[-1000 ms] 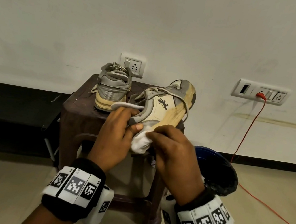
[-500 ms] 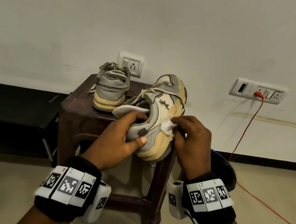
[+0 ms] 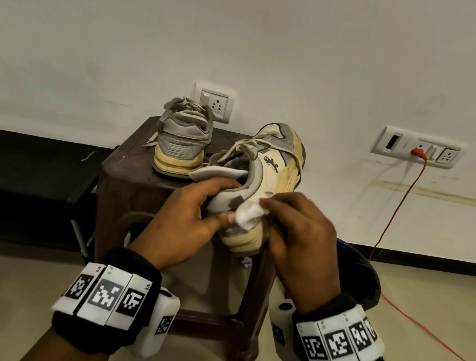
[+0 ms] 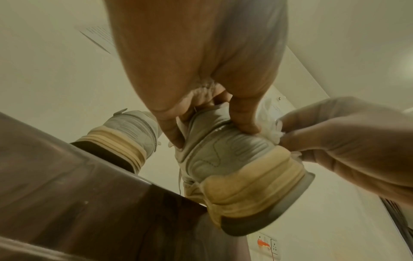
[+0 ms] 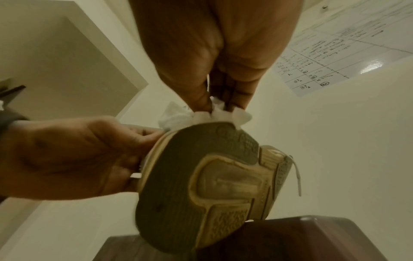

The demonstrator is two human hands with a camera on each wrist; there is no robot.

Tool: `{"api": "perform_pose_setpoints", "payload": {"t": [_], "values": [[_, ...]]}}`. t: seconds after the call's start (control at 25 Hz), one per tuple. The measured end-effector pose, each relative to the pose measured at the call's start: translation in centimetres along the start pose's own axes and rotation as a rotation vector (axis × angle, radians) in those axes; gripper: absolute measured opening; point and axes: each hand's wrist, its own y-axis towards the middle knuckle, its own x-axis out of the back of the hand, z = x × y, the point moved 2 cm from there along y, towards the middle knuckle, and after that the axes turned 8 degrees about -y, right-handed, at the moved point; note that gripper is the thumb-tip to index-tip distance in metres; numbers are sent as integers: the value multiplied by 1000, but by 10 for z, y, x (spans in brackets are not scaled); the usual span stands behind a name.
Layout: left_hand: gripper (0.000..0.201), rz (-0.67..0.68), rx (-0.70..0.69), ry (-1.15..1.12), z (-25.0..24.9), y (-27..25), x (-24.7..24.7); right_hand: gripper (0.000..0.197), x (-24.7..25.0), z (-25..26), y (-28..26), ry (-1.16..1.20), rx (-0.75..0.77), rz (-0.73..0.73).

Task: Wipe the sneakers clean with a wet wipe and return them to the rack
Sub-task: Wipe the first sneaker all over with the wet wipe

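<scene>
The head camera looked forward and down at a stool (image 3: 126, 176) against the wall. Each wrist camera sat close beneath its hand, facing upward. All three shared the held sneaker (image 3: 264, 184) and stool.

The room is dim and evenly lit, with a warm yellowish cast in all three views. The head view is fairly sharp at its centre, and the skirting (image 3: 434, 262) bows near the edges. Soft shadows fall on the wall (image 3: 385, 177). Both wrist views are grainy; the left hand (image 4: 196, 58) and right hand (image 5: 219, 44) loom large and blurred. Glare gleams on a whiteboard (image 5: 371, 65).
</scene>
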Motion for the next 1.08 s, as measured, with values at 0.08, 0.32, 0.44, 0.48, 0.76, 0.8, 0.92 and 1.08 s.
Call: {"api": "perform_pose_setpoints", "payload": {"t": [0.08,0.32,0.44,0.48,0.76,0.8,0.92,1.08], "values": [[48,24,-7,1,-2,-1,-6,21,-2,-12,8,27,-125,-89],[45,44,-82,144,-4,-2,-9,26,4,3,4,110,-40,-16],[35,30,-88,197,-3,-3,-7,29,6,16,-1,114,114,110],[33,28,-81,211,-3,-3,-7,28,6,13,0,100,111,90],[36,87,-51,211,-4,-3,-12,24,-1,-33,15,199,-374,-137],[39,111,-53,232,-4,-3,-11,24,-2,-30,15,185,-350,-127],[44,110,-31,257,-1,-2,-9,22,4,-10,12,187,-211,-90],[47,56,-21,156,-2,-3,-11,23,11,16,4,134,2,26]]}}
